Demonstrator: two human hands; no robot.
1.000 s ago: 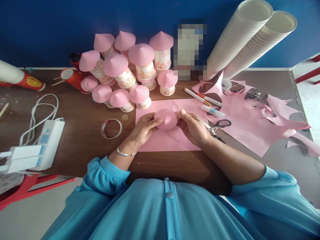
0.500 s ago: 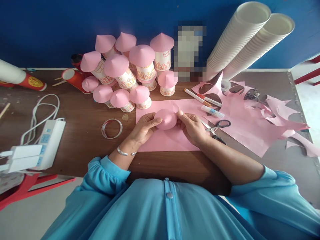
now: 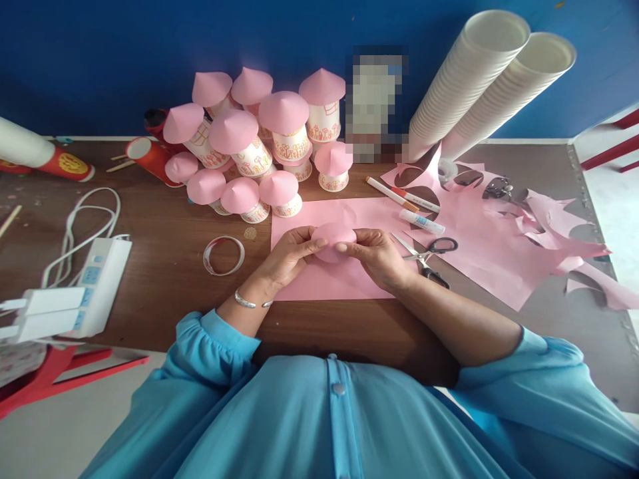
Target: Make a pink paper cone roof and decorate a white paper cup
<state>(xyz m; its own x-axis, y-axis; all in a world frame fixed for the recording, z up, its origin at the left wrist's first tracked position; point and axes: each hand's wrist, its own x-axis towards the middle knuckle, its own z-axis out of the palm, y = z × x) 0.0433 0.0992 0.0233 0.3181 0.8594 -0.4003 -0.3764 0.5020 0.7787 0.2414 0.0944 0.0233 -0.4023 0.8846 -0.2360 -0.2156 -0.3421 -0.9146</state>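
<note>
A small pink paper cone (image 3: 333,241) is held between both hands, above a flat pink paper sheet (image 3: 344,286). My left hand (image 3: 294,253) pinches its left edge, thumb on top and fingers beneath. On the other side my right hand (image 3: 377,256) is closed on the cone's right edge, its thumb pressing the upper face. The fingers under the paper are partly hidden. Scissors (image 3: 424,256) with black handles lie half open just right of my right hand.
Paper-cup houses with pink cone roofs (image 3: 283,113) crowd the back left. Behind the scissors lie a glue stick (image 3: 422,221) and markers (image 3: 392,193). Pink paper scraps (image 3: 494,246) and tall stacks of cups (image 3: 469,80) occupy the right. A tape ring (image 3: 223,256) and power strip (image 3: 102,286) lie left.
My right thumb has moved left from the cone's edge onto its upper face. The cone now looks tilted and flatter between my hands. My left hand keeps its grip.
</note>
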